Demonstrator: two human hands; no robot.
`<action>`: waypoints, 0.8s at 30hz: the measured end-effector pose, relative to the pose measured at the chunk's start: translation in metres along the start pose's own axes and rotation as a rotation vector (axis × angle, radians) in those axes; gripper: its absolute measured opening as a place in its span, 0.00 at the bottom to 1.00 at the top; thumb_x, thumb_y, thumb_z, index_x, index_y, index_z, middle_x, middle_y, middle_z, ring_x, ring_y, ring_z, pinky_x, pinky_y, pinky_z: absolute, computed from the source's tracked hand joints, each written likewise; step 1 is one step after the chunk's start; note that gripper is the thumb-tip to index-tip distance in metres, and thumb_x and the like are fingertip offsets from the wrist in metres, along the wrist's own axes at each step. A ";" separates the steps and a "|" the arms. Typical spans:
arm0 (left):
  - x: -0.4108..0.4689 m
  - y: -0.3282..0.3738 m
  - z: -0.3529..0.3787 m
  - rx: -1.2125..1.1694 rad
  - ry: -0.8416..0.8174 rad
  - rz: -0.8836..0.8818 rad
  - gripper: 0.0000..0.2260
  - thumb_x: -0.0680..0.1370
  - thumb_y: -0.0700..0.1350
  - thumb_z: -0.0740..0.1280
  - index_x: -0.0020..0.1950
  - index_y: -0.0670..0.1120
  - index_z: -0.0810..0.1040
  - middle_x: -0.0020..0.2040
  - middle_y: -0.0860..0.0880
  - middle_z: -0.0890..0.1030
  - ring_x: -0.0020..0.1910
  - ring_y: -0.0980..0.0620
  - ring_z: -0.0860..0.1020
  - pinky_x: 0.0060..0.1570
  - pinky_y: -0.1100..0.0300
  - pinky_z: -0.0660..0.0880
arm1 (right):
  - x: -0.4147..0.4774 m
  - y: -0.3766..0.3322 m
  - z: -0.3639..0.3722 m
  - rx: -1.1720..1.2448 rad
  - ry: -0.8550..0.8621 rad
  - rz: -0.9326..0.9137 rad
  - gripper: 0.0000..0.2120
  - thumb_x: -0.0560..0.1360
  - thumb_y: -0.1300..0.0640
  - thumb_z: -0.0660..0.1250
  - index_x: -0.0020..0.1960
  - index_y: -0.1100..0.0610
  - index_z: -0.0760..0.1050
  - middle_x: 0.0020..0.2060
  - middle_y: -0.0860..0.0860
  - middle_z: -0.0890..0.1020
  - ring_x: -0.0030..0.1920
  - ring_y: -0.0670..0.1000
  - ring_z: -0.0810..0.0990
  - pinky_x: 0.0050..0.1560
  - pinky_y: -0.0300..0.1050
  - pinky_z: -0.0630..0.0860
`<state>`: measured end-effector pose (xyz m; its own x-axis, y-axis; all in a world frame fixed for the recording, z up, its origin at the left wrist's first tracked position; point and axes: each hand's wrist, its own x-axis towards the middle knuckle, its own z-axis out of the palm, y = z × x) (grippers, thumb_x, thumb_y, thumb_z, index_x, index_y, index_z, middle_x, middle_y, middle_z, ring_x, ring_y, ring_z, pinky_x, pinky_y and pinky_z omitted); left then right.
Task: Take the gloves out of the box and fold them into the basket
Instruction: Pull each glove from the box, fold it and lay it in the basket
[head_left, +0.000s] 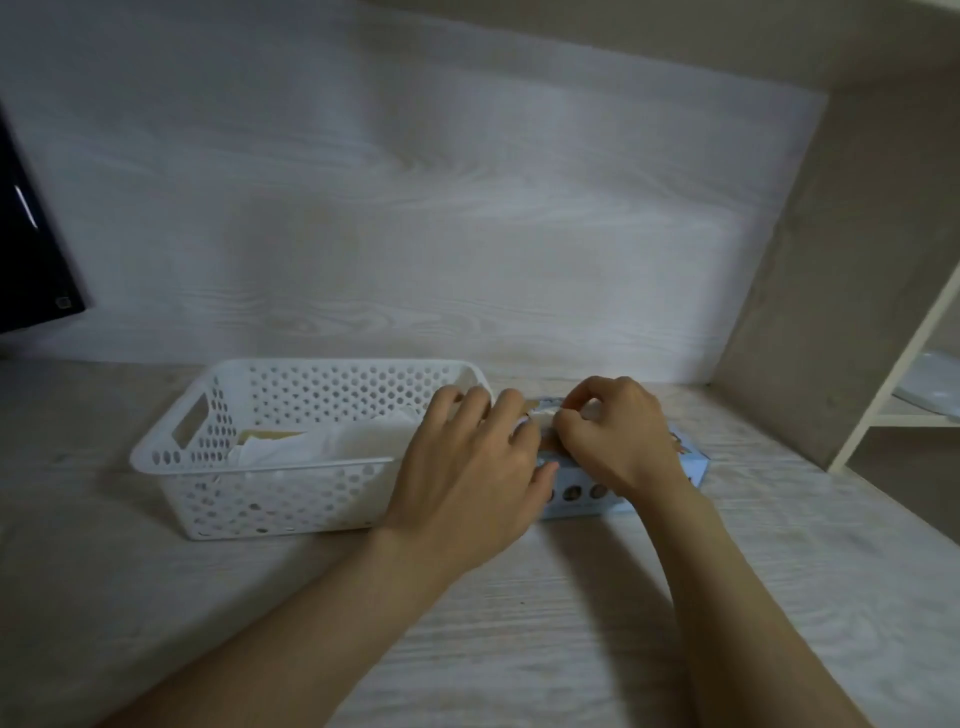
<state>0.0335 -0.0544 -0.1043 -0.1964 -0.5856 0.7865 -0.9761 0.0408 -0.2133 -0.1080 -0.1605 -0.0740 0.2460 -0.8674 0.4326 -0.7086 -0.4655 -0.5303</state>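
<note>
A light blue glove box (582, 491) lies on the desk just right of a white perforated basket (218, 467). Folded clear plastic gloves (322, 441) lie inside the basket. My left hand (467, 478) rests on the box's left end with fairly straight fingers, holding it down. My right hand (618, 431) is over the box top, its fingertips curled and pinching a thin clear glove (545, 415) at the opening. Most of the box top is hidden by both hands.
The pale wood-grain desk (571, 597) meets a back panel. A dark monitor (31, 249) stands at the far left. At the right rises a side panel, and beyond it a shelf with a white object (930, 395).
</note>
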 end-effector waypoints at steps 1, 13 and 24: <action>-0.001 0.004 0.000 0.020 -0.011 0.025 0.17 0.81 0.56 0.64 0.48 0.44 0.83 0.54 0.44 0.82 0.51 0.40 0.79 0.58 0.41 0.73 | 0.000 0.002 0.002 0.007 -0.018 -0.004 0.17 0.62 0.37 0.58 0.39 0.46 0.79 0.38 0.50 0.82 0.44 0.54 0.80 0.45 0.49 0.78; -0.013 0.011 0.013 0.197 -0.169 0.040 0.23 0.82 0.60 0.64 0.66 0.43 0.78 0.57 0.45 0.82 0.63 0.38 0.76 0.70 0.35 0.65 | 0.012 0.017 0.019 0.110 0.146 -0.035 0.07 0.79 0.56 0.68 0.51 0.50 0.84 0.48 0.53 0.84 0.48 0.52 0.81 0.47 0.48 0.77; -0.015 0.011 0.018 0.136 -0.131 0.026 0.22 0.82 0.58 0.64 0.68 0.44 0.79 0.56 0.48 0.84 0.60 0.40 0.78 0.56 0.45 0.72 | 0.013 0.013 0.010 0.372 0.399 0.004 0.05 0.85 0.61 0.62 0.53 0.57 0.76 0.43 0.42 0.78 0.44 0.39 0.77 0.46 0.29 0.71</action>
<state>0.0274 -0.0597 -0.1294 -0.1989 -0.6866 0.6993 -0.9476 -0.0473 -0.3160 -0.1071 -0.1796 -0.0829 -0.0772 -0.7688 0.6348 -0.4092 -0.5561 -0.7234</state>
